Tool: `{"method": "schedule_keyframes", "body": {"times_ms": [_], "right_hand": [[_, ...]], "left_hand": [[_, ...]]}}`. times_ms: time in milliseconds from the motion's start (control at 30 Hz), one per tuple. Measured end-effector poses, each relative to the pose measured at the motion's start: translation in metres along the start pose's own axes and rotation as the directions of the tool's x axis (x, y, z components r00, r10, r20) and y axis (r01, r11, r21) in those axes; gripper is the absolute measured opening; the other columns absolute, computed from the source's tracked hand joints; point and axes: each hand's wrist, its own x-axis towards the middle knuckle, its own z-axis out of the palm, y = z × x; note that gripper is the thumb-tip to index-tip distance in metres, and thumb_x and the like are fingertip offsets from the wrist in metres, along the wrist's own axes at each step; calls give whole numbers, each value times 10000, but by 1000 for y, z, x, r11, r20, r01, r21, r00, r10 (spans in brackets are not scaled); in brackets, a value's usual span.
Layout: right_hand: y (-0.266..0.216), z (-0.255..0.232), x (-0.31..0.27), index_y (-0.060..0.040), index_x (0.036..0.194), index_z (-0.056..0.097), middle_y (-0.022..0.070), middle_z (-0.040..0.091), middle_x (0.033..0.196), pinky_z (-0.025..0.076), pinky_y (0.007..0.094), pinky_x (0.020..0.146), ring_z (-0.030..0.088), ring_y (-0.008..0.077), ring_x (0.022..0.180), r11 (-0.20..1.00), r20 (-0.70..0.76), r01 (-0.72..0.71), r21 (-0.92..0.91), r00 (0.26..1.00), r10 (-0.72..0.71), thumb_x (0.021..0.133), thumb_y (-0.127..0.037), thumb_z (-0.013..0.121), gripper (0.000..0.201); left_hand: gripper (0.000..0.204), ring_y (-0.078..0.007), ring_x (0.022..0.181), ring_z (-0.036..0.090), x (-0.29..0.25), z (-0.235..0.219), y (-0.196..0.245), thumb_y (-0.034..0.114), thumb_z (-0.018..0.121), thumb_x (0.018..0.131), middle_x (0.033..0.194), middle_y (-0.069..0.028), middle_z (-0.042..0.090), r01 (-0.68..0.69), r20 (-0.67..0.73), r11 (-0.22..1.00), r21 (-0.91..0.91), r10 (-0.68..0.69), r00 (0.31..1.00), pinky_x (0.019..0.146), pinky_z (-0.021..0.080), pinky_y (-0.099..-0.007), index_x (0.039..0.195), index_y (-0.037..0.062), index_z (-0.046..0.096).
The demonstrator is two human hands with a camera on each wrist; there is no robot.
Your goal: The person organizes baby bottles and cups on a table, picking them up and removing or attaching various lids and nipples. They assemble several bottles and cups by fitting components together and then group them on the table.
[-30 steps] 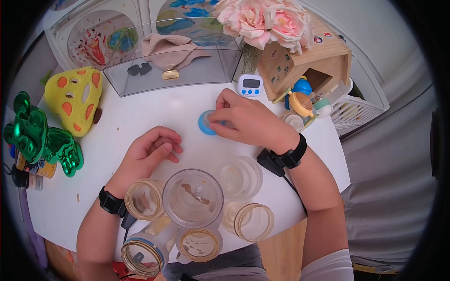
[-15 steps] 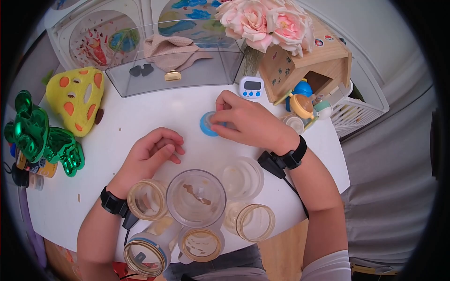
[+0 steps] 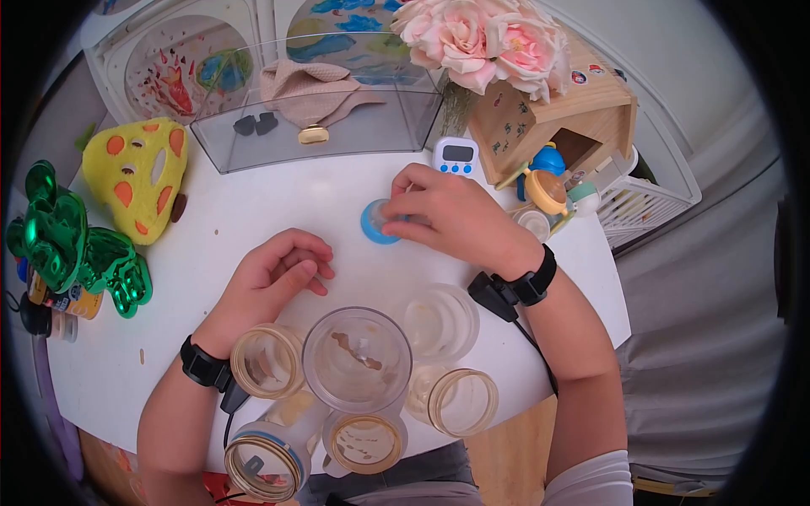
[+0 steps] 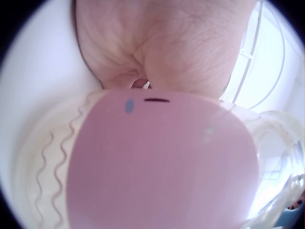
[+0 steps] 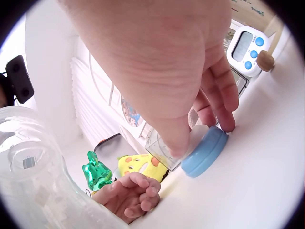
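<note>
My right hand [image 3: 451, 211] is over the middle of the white table, its thumb and fingers pinching a blue bottle lid [image 3: 377, 229] with a whitish raised centre. In the right wrist view the lid's blue rim [image 5: 205, 153] stands close over the tabletop, thumb on the near side and fingers on the far side. My left hand [image 3: 274, 274] lies on the table to the left, fingers loosely curled, with nothing in it. A clear jar [image 3: 267, 361] stands by the left wrist. Filling much of the left wrist view, a pink surface [image 4: 162, 157] hides the left fingers.
Several clear containers, among them a large cup [image 3: 358, 358] and a jar [image 3: 462, 402], crowd the near edge. Behind the right hand stand a white timer [image 3: 456, 155] and a wooden house [image 3: 548, 118]. A clear bin [image 3: 316, 139] is at the back; a yellow plush [image 3: 139, 177] is left.
The head view shifts very slightly. Both hands keep their places, the right one still pinching the blue lid.
</note>
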Motion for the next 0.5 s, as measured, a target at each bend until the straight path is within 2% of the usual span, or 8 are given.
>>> {"method": "schedule_keyframes", "body": {"times_ms": [167,500], "right_hand": [[0,-2,1,-119,1073,751,79,710,1048,581,418,786,719,320,915,1000,-41,11,-10,999,-12,903,-199,798,194],[-3,-3,1,-124,1059,749,81,675,981,570,421,761,703,319,877,1000,-30,-19,2,999,19,904,-198,797,179]], "left_hand": [[211,-178,1114,657,0,0,0,172,601,1108,1201,-67,662,-6,2,1000,-5,6,1000,936,559,-337,1259,30,645],[211,-175,1107,656,0,0,-1,172,598,1111,1194,-66,661,-4,-3,1000,-9,4,1000,934,560,-335,1258,29,645]]}}
